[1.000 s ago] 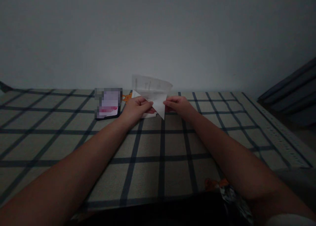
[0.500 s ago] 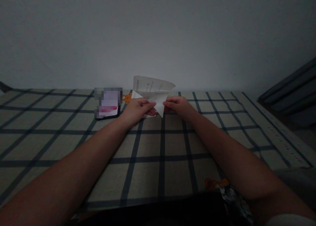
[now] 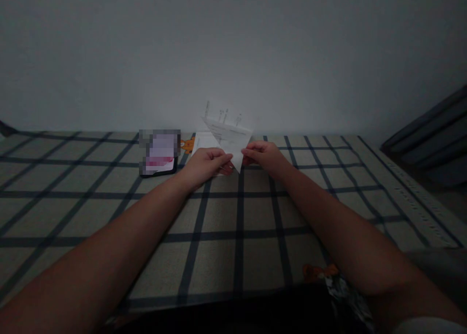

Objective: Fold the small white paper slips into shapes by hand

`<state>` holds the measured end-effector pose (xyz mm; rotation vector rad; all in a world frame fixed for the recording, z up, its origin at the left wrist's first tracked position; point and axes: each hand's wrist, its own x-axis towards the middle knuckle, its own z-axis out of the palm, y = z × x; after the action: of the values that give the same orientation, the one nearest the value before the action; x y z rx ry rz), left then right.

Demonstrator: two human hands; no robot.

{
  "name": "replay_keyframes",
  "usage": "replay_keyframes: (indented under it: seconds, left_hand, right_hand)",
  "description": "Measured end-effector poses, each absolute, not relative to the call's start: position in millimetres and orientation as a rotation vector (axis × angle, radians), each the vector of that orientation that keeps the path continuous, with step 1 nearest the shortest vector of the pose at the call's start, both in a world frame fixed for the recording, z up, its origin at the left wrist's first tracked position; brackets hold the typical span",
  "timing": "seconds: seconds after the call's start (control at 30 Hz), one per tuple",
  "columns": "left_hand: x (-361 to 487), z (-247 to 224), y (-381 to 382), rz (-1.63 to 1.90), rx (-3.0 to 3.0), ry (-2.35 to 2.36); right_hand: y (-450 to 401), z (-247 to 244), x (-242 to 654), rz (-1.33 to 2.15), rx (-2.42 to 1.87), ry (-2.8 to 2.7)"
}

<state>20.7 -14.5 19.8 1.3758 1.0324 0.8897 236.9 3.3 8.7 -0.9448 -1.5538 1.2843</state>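
Observation:
A folded sheet of printed paper stands tilted up in front of the wall, its pointed lower end between my two hands. My left hand pinches the left side of that point between thumb and fingers. On the other side, my right hand pinches the right edge. Behind my left hand, a second white paper lies on the checked cloth, partly hidden by the hand and the folded sheet.
A phone or tablet, its screen partly pixelated, lies left of my left hand. The checked cloth covers the surface up to a pale wall. Dark folded fabric is at the far right.
The upper part of the folded paper has tipped up and its flap stands higher against the wall. More of the white paper behind shows. Both hands have barely shifted.

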Motion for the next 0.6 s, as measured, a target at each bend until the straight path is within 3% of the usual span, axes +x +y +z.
replay_keyframes:
  seconds: [0.4, 0.6]
  left_hand:
    - [19.9, 23.8, -17.3, 0.994, 1.549, 1.086]
    - [21.5, 25.4, -19.8, 0.856, 1.491, 1.037]
  right_hand:
    - [0.7, 7.9, 234.3, 1.328, -0.916, -1.486]
    - [-0.5, 9.6, 236.0, 1.336, -0.912, -1.513]
